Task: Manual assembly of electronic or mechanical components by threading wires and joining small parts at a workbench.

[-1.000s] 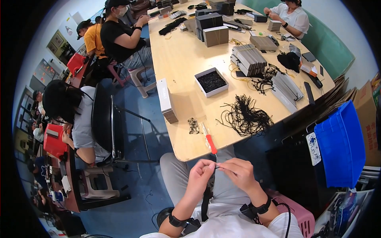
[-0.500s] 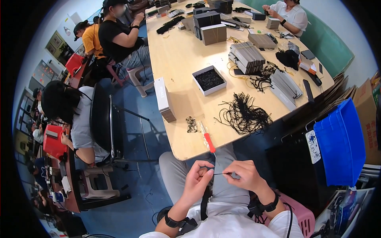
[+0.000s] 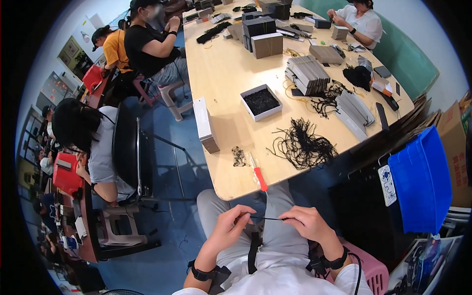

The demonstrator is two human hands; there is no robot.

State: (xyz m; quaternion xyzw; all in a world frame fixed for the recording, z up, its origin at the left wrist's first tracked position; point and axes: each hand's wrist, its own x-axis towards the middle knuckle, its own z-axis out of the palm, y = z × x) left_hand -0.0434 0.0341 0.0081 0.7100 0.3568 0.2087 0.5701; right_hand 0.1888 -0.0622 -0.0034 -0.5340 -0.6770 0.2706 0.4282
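A thin black cord [image 3: 268, 218] is stretched between my two hands above my lap, just off the table's front edge. My left hand [image 3: 231, 226] pinches its left end between thumb and fingertips. At the other end, my right hand [image 3: 307, 223] pinches the cord the same way. Ahead of them, a tool with a red handle [image 3: 259, 179] lies at the table edge on a clear plastic piece. Beside it is a small tangle of black cord [image 3: 239, 156]. A larger loose heap of black cords [image 3: 307, 145] spreads to the right.
On the table [image 3: 226, 179] stand a white box [image 3: 269, 115] of small black pieces, an upright white stack [image 3: 202, 120] and banded grey card bundles [image 3: 307, 73]. A blue bin [image 3: 420, 182] is at right. Co-workers sit at left and at the far end.
My hands have drawn apart, the left one moving left, and a longer stretch of cord now shows between them. The things on the table stay in place.
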